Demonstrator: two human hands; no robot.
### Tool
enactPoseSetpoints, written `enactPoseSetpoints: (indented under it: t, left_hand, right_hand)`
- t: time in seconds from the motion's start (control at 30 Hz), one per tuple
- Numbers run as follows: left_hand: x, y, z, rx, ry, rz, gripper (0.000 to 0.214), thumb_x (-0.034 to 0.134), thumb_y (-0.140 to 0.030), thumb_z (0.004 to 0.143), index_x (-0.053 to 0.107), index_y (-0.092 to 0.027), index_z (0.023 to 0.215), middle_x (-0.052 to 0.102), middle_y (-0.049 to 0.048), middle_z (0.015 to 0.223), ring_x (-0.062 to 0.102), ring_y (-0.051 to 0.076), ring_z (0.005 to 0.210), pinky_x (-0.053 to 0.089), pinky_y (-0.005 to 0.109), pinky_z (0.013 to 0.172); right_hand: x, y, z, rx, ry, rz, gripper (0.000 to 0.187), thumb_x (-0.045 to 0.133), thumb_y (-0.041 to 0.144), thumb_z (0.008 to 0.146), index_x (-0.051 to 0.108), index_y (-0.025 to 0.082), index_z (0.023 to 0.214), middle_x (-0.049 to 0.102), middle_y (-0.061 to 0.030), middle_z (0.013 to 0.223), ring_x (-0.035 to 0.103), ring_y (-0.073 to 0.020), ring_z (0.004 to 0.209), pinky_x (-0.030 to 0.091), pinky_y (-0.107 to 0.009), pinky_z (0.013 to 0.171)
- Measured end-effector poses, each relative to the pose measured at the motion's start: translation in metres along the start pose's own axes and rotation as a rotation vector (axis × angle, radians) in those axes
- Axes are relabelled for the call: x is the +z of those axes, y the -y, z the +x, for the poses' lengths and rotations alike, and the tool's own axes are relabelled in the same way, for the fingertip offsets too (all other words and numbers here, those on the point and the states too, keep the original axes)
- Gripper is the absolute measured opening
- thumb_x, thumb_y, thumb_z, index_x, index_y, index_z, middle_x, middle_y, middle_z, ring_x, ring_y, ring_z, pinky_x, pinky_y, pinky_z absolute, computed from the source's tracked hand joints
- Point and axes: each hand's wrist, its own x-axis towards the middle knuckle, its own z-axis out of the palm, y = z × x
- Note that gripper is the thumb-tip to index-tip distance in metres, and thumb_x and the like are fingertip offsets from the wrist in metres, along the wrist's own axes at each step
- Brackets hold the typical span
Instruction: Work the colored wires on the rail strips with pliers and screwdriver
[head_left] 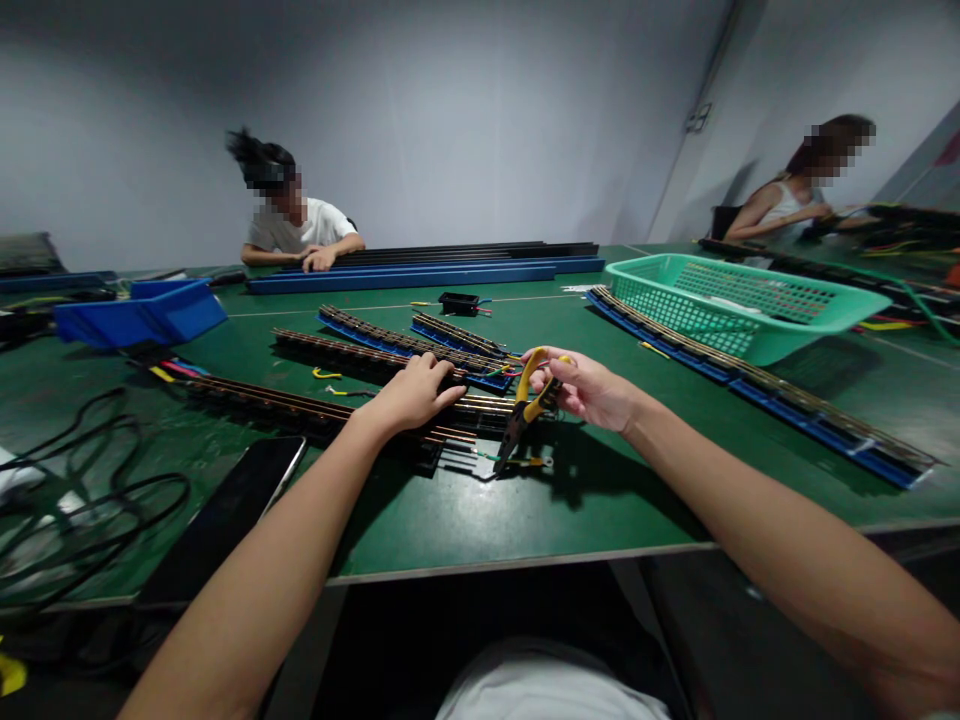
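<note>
My left hand (417, 394) rests palm down on the black strips with copper-coloured bars, its fingers apart and slightly bent. One such strip (259, 397) runs out to the left beneath my wrist. In my right hand (589, 392) is a pair of pliers (514, 432) with yellow handles; its dark jaws point down toward the table. Near the jaw tips lies a green-and-yellow wire (525, 462) with a ring terminal at its end. Whether the jaws touch this wire, I cannot tell. Blue-backed strips (360, 325) lie just beyond my left hand.
A green basket (780, 335) stands at the right beside a long curved strip (757, 388). On the left are a blue bin (142, 315), tangled black cables (97, 480) and a phone (232, 510). Two people sit across the green table, near long blue rails (420, 277).
</note>
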Motion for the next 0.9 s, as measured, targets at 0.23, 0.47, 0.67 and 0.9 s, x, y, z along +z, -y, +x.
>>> enactPoseSetpoints:
  t: [0.23, 0.47, 0.67, 0.9]
  left_hand:
    - [-0.002, -0.002, 0.0, -0.005, 0.006, 0.004, 0.05, 0.046, -0.048, 0.099, 0.057, -0.013, 0.132, 0.055, 0.0166, 0.12, 0.054, 0.031, 0.112, 0.046, 0.043, 0.098]
    - [-0.001, 0.0, -0.001, 0.006, -0.007, -0.002, 0.049, 0.045, -0.049, 0.098, 0.058, -0.013, 0.13, 0.056, 0.0159, 0.119, 0.054, 0.03, 0.111, 0.046, 0.043, 0.098]
    - [0.0, 0.001, 0.0, 0.012, -0.015, -0.01, 0.048, 0.045, -0.049, 0.098, 0.058, -0.014, 0.128, 0.056, 0.0158, 0.118, 0.054, 0.03, 0.11, 0.046, 0.044, 0.097]
    - [0.002, 0.002, 0.0, 0.006, -0.02, -0.014, 0.048, 0.046, -0.05, 0.098, 0.058, -0.015, 0.129, 0.056, 0.0152, 0.117, 0.054, 0.031, 0.111, 0.046, 0.043, 0.096]
  right_hand:
    - [0.012, -0.009, 0.0, -0.049, -0.258, -0.167, 0.061, 0.083, 0.067, 0.057, 0.056, 0.018, 0.082, 0.053, 0.0088, 0.049, 0.04, -0.0034, 0.03, 0.03, -0.014, 0.027]
    - [0.018, -0.014, -0.002, -0.074, -0.393, -0.297, 0.051, 0.072, 0.067, 0.07, 0.051, 0.021, 0.078, 0.041, 0.0111, 0.041, 0.033, -0.0043, 0.027, 0.023, -0.014, 0.025]
    - [0.022, -0.014, -0.004, -0.195, -0.31, -0.285, 0.039, 0.071, 0.052, 0.072, 0.054, 0.02, 0.086, 0.054, 0.0074, 0.049, 0.045, -0.0085, 0.029, 0.034, -0.017, 0.027]
    - [0.026, -0.012, -0.013, -0.348, -0.116, -0.345, 0.037, 0.072, 0.036, 0.076, 0.057, 0.021, 0.106, 0.06, 0.0046, 0.067, 0.054, -0.0088, 0.048, 0.043, -0.017, 0.038]
